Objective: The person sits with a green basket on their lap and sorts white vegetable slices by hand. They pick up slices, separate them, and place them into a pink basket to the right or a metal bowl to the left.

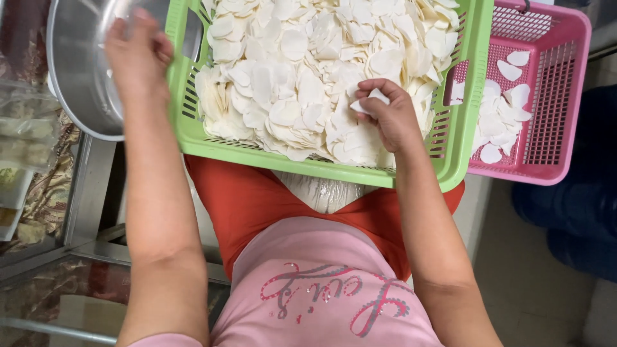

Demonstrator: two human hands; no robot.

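Note:
A green plastic basket [334, 168] rests on my lap, heaped with thin white round slices [289, 77]. My right hand [389, 115] sits on the heap at its right side, fingers closed around a few white slices. My left hand [136, 54] reaches up to the left, over the rim of a large metal bowl [74, 77]; whether it holds anything cannot be told, its fingers are blurred. The bowl touches the green basket's left edge.
A pink plastic basket [559, 96] stands to the right of the green one, with some white slices [501, 122] in it. A metal-framed glass table [83, 193] with patterned cloth beneath is at the left. Dark blue fabric [572, 205] lies at the far right.

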